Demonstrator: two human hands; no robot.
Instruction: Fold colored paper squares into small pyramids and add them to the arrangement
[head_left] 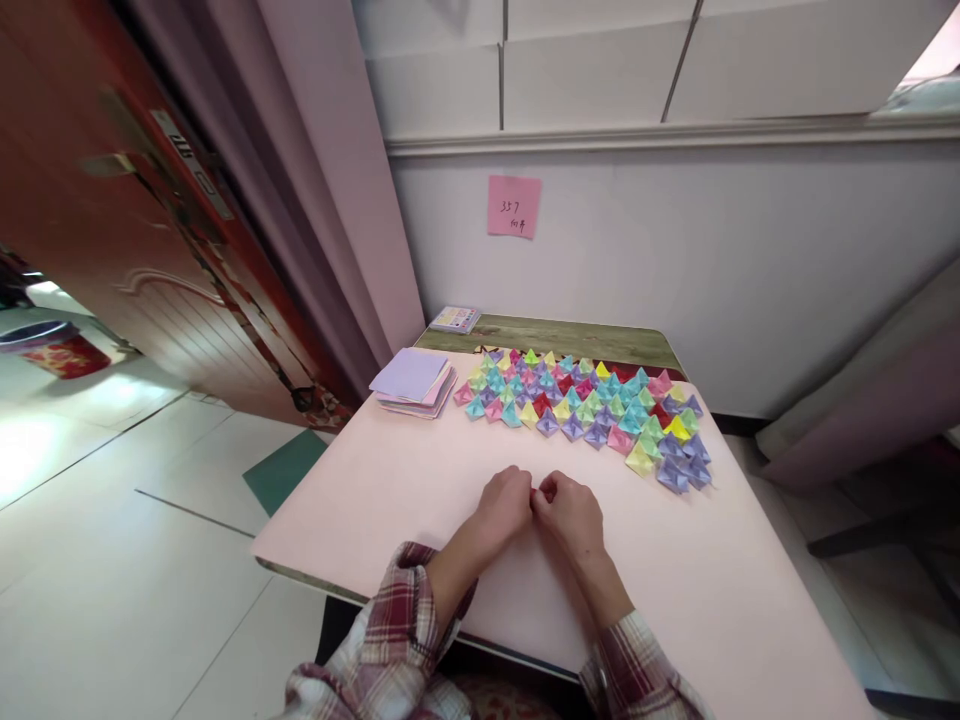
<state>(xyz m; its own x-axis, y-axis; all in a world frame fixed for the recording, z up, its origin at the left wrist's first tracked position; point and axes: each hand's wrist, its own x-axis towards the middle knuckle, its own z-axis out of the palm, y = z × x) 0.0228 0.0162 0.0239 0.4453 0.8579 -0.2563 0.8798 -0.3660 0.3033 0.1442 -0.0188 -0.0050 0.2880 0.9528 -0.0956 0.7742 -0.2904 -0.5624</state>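
Observation:
My left hand (pixel 505 505) and my right hand (pixel 576 517) meet over the near middle of the pink-covered table (pixel 360 500). The fingers of both are closed in a pinch around a small piece of red paper (pixel 533 493). Only a sliver of that paper shows; its folded shape is hidden by the fingers. Just beyond them, many small folded paper pieces (pixel 572 427) in purple, blue, green, yellow, pink and red stand in close rows. To the left of those rows lies a stack of coloured square paper sheets (pixel 410 376), a purple one on top.
A small packet (pixel 455 319) lies at the table's back left corner. A pink note (pixel 514 206) is stuck to the wall behind. On the left are a purple curtain (pixel 337 170), a reddish door (pixel 172 290) and a green sheet (pixel 283 468) on the floor.

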